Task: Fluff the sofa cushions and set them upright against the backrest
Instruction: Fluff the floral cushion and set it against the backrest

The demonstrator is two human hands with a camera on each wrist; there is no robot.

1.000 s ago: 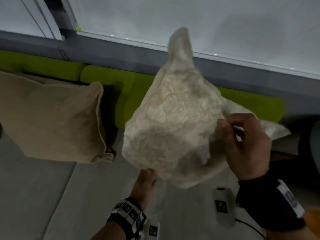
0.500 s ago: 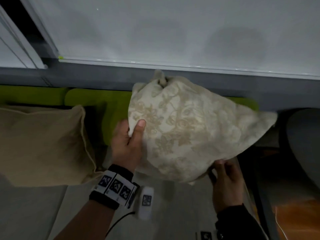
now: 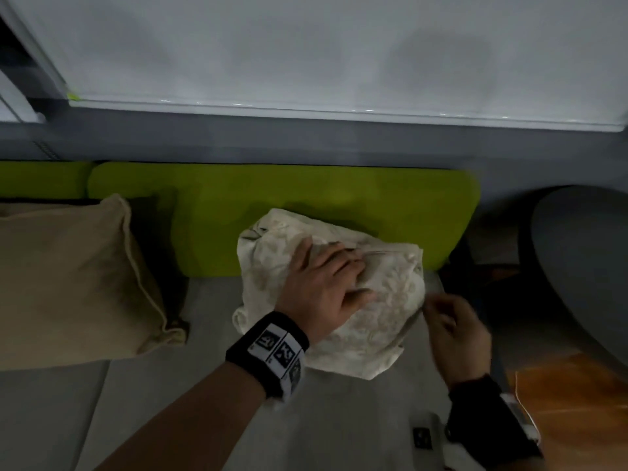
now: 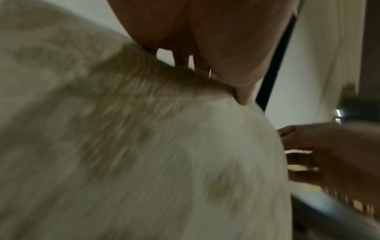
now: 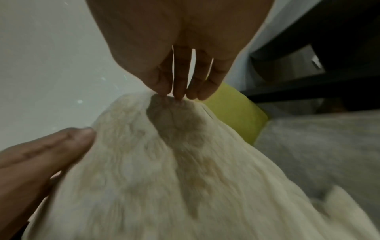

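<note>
A cream patterned cushion (image 3: 380, 321) lies slumped on the grey sofa seat (image 3: 176, 385), its far edge against the green backrest (image 3: 306, 195). My left hand (image 3: 353, 270) presses flat on top of it with straight, spread fingers; in the left wrist view the cushion (image 4: 144, 146) fills the frame under that palm. My right hand (image 3: 438, 309), blurred, is at the cushion's right edge. In the right wrist view its straight fingertips (image 5: 179, 95) dent the cushion (image 5: 185, 170). A tan cushion (image 3: 68, 277) stands upright against the backrest at the left.
A grey ledge (image 3: 306, 141) and a white blind (image 3: 306, 45) run behind the sofa. A dark grey rounded object (image 3: 584, 263) stands to the right, beyond the sofa's end. Orange wooden floor (image 3: 574, 396) shows at lower right.
The cream cushion came down from mid-air onto the seat against the backrest. My left hand moved from its left edge onto its top. My right hand went from under it to its right edge.
</note>
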